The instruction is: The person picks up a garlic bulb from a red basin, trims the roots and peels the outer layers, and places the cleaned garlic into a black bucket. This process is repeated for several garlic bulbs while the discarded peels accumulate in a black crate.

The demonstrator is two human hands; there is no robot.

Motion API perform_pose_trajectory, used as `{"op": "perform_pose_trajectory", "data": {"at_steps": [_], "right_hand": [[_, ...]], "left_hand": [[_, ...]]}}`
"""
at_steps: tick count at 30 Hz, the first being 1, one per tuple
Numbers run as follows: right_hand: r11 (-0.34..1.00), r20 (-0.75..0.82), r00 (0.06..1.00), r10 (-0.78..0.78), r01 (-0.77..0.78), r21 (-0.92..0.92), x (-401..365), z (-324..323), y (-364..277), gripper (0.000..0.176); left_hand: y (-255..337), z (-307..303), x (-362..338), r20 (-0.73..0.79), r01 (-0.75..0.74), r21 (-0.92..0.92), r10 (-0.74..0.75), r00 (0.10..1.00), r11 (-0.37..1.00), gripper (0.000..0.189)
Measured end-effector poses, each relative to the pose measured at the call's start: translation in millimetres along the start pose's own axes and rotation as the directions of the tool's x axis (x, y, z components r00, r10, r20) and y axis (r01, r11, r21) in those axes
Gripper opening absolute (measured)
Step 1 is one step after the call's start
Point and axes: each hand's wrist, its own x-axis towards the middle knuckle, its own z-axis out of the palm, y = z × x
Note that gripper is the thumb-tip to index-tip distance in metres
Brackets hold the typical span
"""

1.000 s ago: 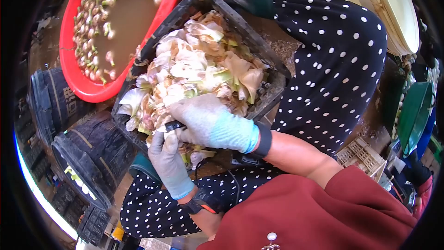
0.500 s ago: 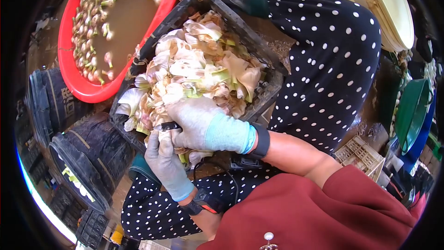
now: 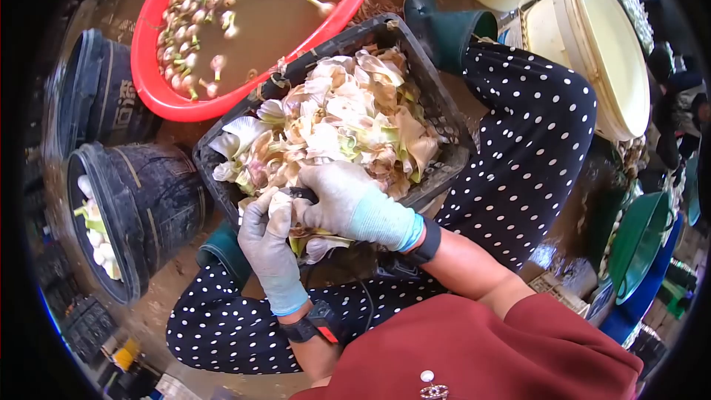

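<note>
Both my hands wear grey-white gloves with light blue cuffs and meet at the near edge of a black crate point(image 3: 443, 92) heaped with garlic skins point(image 3: 341, 118). My left hand point(image 3: 270, 244) is closed on a pale garlic bulb point(image 3: 279, 201), which shows between thumb and fingers. Just to its right, my right hand point(image 3: 348, 196) grips a small dark knife point(image 3: 301, 193) against the bulb. Most of the knife is hidden by my fingers.
A red basin point(image 3: 152, 92) of water with floating garlic stands beyond the crate. Dark buckets point(image 3: 148, 200) stand at left, one holding white bulbs point(image 3: 104, 252). Cream buckets point(image 3: 607, 52) and a green basin point(image 3: 644, 244) are at right. My green boots point(image 3: 463, 37) flank the crate.
The view has shifted, so the crate and basin appear further right. The knife's dark blade showed more clearly before; the white bulb shows more now. Both hands stay together.
</note>
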Motion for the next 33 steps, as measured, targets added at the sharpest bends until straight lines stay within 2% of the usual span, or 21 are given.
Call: {"op": "perform_pose_trajectory", "data": {"at_steps": [3,4,5,7,8,9,11,14,18,19,20,21,23,24,25,27,28,29,31,32,33], "right_hand": [[0.998,-0.081,0.997,-0.015,0.01,-0.065,3.7,16.7,1.4,0.028],[0.999,-0.086,0.996,0.021,-0.025,-0.034,9.5,18.6,3.8,0.028],[0.989,-0.065,0.988,0.143,-0.145,-0.032,12.4,17.4,6.1,0.024],[0.965,-0.063,0.985,0.158,-0.141,0.219,10.6,18.9,20.3,0.029],[0.913,-0.041,0.992,0.122,-0.096,0.396,7.7,19.6,22.0,0.03],[0.947,-0.019,0.999,-0.046,0.049,0.318,9.1,12.6,18.8,0.031],[0.967,0.065,0.995,-0.073,0.055,0.249,7.0,10.7,7.8,0.033],[0.99,-0.018,0.997,-0.077,0.078,0.114,2.8,21.5,-9.2,0.024],[0.992,-0.008,0.999,-0.036,0.037,0.119,4.0,30.2,-11.3,0.024],[0.997,-0.062,0.998,-0.009,0.014,0.071,7.0,35.7,-4.1,0.022],[1.0,-0.121,0.993,0.009,-0.007,0.022,11.4,38.2,3.2,0.02],[0.979,-0.052,0.993,0.107,-0.096,0.181,16.9,34.8,10.0,0.015],[0.974,-0.14,0.975,0.172,-0.147,0.171,18.3,33.6,18.7,0.013],[0.991,-0.157,0.982,0.108,-0.093,0.098,18.8,33.1,24.2,0.018],[0.991,-0.16,0.982,0.102,-0.087,0.102,17.3,32.1,27.0,0.018],[0.878,0.033,0.994,0.1,-0.104,0.467,17.5,25.3,17.1,0.026],[0.876,0.069,0.997,0.014,-0.046,0.481,14.8,21.8,11.6,0.034],[0.833,0.185,0.982,0.026,-0.124,0.539,15.4,23.9,10.6,0.033],[0.953,0.157,0.987,0.022,-0.068,0.295,10.6,26.2,-0.9,0.031],[0.963,0.071,0.997,-0.007,-0.013,0.269,11.3,35.6,6.5,0.028],[0.959,0.062,0.998,-0.005,-0.013,0.282,11.3,34.9,5.2,0.028]], "left_hand": [[0.3,-5.4,-3.2,0.01,-0.005,0.059,0.004,1.0,0.998,0.027],[0.4,-8.5,-4.7,0.038,-0.017,-0.012,0.017,0.999,1.0,0.028],[0.9,-10.4,-4.9,0.068,-0.032,-0.083,0.037,0.997,0.996,0.029],[1.2,-11.1,-4.6,0.044,-0.03,-0.088,0.034,0.998,0.996,0.031],[-1.2,-16.0,-4.1,0.039,-0.027,-0.076,0.03,0.999,0.997,0.031],[-2.8,-19.2,-4.1,0.032,-0.021,-0.063,0.023,0.999,0.998,0.031],[-5.0,-19.5,-2.7,-0.016,-0.042,-0.065,0.041,0.999,0.997,0.03],[-3.5,-18.0,-4.1,-0.081,-0.08,-0.069,0.074,0.994,0.994,0.027],[-2.6,-25.3,-4.8,-0.011,-0.033,0.026,0.034,0.999,0.999,0.025],[-1.5,-26.8,-5.0,0.028,-0.022,0.07,0.021,0.999,0.997,0.025],[-7.4,-30.1,-5.6,0.069,-0.015,-0.002,0.015,0.997,1.0,0.026],[-7.1,-27.9,-6.2,0.071,-0.015,-0.004,0.016,0.997,1.0,0.026],[-5.1,-26.5,-9.6,0.037,0.007,-0.16,-0.001,0.999,0.987,0.028],[-9.8,-30.3,-5.7,0.032,-0.019,-0.239,0.027,0.999,0.971,0.03],[-9.9,-28.8,-5.0,0.033,-0.025,-0.235,0.034,0.999,0.972,0.03],[-8.5,-24.1,-2.8,-0.105,-0.094,-0.32,0.064,0.992,0.943,0.031],[-13.7,-25.2,-2.4,-0.093,-0.121,-0.376,0.093,0.991,0.918,0.032],[-15.8,-23.5,-1.3,-0.105,-0.17,-0.339,0.142,0.984,0.925,0.032],[-17.0,-18.4,-2.5,-0.142,-0.197,-0.185,0.173,0.975,0.963,0.032],[-19.9,-18.6,-2.2,-0.143,-0.211,-0.118,0.193,0.971,0.97,0.031],[-17.6,-16.7,-2.5,-0.132,-0.209,-0.106,0.195,0.972,0.972,0.031]]}}
